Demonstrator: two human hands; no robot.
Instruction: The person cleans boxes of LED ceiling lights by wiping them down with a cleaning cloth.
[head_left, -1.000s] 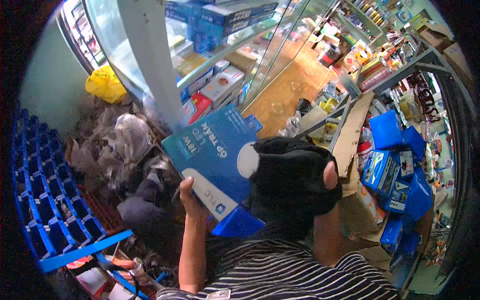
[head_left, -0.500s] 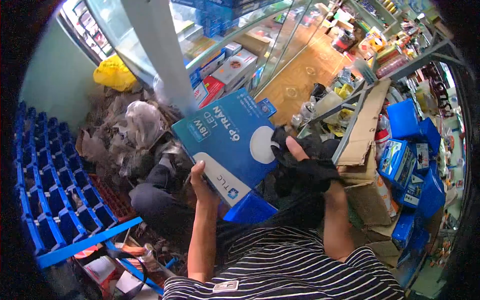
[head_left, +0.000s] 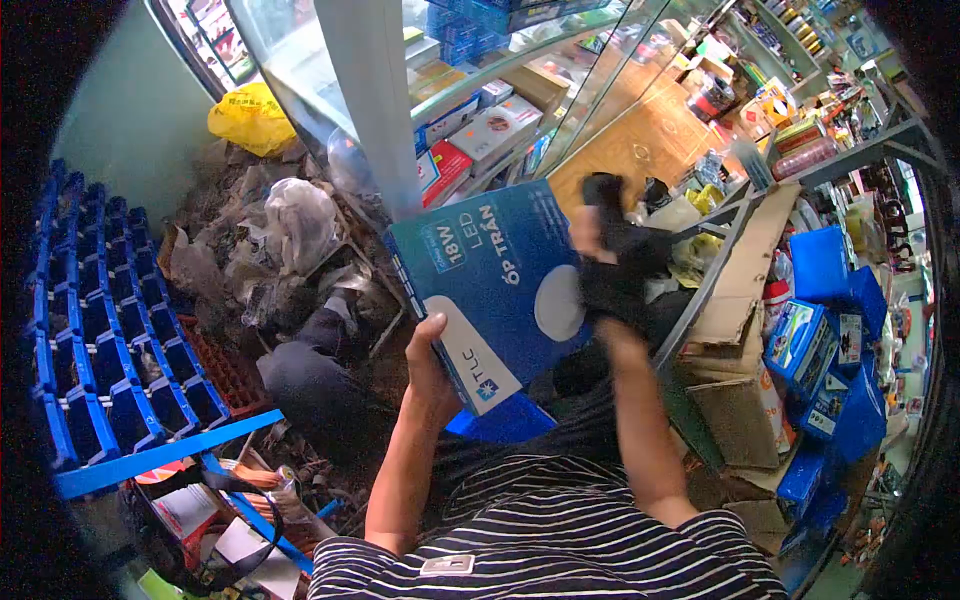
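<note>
My left hand (head_left: 432, 370) grips the lower left edge of a blue-green LED ceiling light box (head_left: 490, 250), thumb on its printed front. The box is tilted, its white panel marked TLC near my thumb. At the box's right edge, my right hand (head_left: 590, 240) is closed on a dark, bunched black cloth (head_left: 630, 250); motion blurs it, and most of the fingers are hidden. Below the box, a bright blue surface (head_left: 500, 418) shows above my lap.
Blue plastic bins (head_left: 120, 350) stand at left. A dusty heap of plastic bags (head_left: 290, 225) lies beside a yellow bag (head_left: 252, 118). A glass display case (head_left: 500, 75) with boxes is ahead. Cardboard (head_left: 735, 290) and blue packages (head_left: 800, 340) crowd the metal rack at right.
The light box has shifted slightly right in view and tilted a little differently. My right hand with the black cloth has swung up and away along the box's right edge. My left hand keeps its grip.
</note>
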